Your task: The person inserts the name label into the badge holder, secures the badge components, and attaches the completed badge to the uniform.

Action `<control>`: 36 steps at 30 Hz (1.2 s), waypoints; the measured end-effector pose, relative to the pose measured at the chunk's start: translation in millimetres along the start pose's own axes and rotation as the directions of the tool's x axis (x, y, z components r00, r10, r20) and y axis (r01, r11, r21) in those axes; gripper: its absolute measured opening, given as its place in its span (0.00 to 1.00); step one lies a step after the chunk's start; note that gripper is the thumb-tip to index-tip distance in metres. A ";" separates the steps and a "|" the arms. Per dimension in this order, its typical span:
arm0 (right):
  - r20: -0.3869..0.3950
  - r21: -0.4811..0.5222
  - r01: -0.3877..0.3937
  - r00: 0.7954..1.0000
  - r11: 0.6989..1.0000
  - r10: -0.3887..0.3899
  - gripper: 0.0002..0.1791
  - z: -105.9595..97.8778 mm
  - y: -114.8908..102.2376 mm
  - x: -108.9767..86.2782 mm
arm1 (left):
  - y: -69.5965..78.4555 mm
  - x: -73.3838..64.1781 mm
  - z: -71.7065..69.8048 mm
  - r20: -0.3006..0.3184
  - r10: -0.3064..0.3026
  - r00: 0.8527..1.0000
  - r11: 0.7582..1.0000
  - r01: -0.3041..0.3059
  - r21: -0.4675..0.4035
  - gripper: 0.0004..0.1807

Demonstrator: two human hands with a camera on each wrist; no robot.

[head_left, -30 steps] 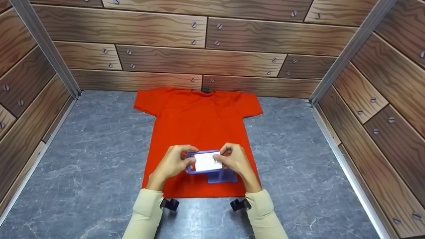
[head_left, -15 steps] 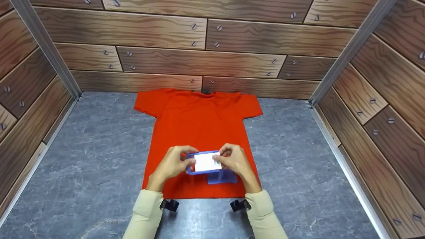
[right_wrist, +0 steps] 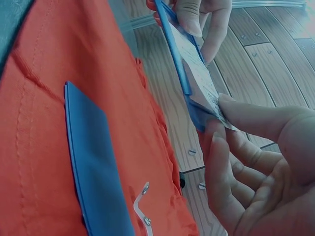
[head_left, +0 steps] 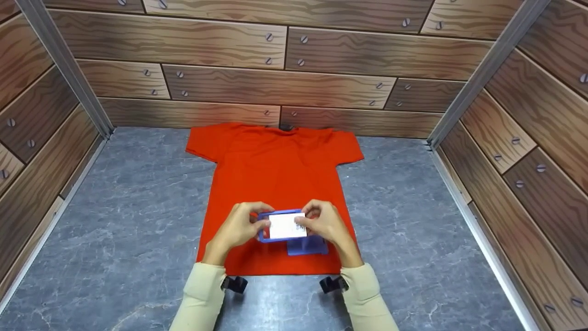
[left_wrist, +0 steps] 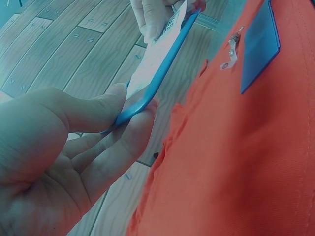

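Note:
Both hands hold up a blue badge holder frame [head_left: 275, 239] over the shirt's lower part. My left hand [head_left: 236, 226] pinches the holder's left end, thumb on the near face and fingers behind. A white card [head_left: 282, 226] with dark print at its right end lies along the frame. At that end, my right hand [head_left: 325, 224] pinches the card, its thumb on the print and its fingers behind. In the right wrist view the card's corner [right_wrist: 227, 124] sticks out past the frame between thumb and fingers. Below, a flat blue piece [right_wrist: 96, 152] rests on the shirt.
An orange-red T-shirt [head_left: 275, 174] is spread flat on the grey marbled surface [head_left: 151, 207]. On it, beside the blue piece, lies a clear strap clip [left_wrist: 231, 51] with metal snaps. Wood-patterned walls [head_left: 285, 85] stand at the back and both sides.

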State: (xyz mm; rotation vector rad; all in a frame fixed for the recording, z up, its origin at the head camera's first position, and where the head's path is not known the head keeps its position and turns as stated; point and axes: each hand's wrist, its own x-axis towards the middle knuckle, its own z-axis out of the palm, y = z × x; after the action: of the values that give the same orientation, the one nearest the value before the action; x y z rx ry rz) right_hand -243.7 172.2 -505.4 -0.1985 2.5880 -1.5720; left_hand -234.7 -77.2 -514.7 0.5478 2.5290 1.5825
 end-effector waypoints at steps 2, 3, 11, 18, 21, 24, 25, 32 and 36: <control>0.017 0.008 -0.001 1.000 1.000 0.000 0.09 -0.7 0.5 -0.5 | -0.3 -0.5 0.4 -0.001 0.000 1.000 1.000 0.000 0.001 0.14; 0.021 0.011 0.003 1.000 1.000 -0.003 0.09 -0.8 0.7 -0.5 | -0.2 -0.6 0.6 -0.002 0.001 1.000 1.000 -0.001 0.004 0.14; -0.019 -0.001 0.018 1.000 1.000 -0.018 0.12 0.8 -0.7 -1.7 | 1.6 -0.3 0.2 -0.010 0.016 1.000 0.999 -0.015 0.040 0.14; -0.033 -0.015 -0.019 0.999 1.000 0.019 0.17 2.0 -2.1 -2.8 | 0.9 -0.2 0.9 -0.008 0.027 1.000 0.999 -0.027 0.045 0.14; -0.024 -0.019 -0.029 0.999 0.999 0.029 0.18 2.7 -2.0 -2.7 | 0.9 -0.6 1.0 -0.005 0.028 1.000 0.999 -0.028 0.045 0.14; -0.017 -0.034 -0.028 0.999 0.999 0.027 0.17 3.3 -0.9 -2.4 | 1.2 -1.1 1.4 0.000 0.028 1.000 0.998 -0.028 0.048 0.14; -0.016 -0.041 -0.026 1.000 0.999 0.026 0.16 3.5 -0.5 -2.4 | 1.3 -1.2 1.5 0.002 0.029 1.000 0.998 -0.029 0.050 0.14; -0.007 -0.084 -0.020 1.000 0.996 0.019 0.14 4.1 0.9 -1.5 | 1.9 -1.4 2.6 0.021 0.020 1.000 0.998 -0.021 0.054 0.14; 0.007 -0.099 -0.018 1.000 0.995 0.019 0.13 3.2 0.4 -1.0 | 1.9 -1.5 2.6 0.022 0.018 1.000 0.998 -0.019 0.062 0.14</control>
State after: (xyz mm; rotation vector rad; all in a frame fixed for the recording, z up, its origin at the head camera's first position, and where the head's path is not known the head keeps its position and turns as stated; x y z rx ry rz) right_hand -242.2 169.8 -507.3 -0.1881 2.6559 -1.4353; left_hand -232.1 -74.8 -514.4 0.5942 2.5718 1.5000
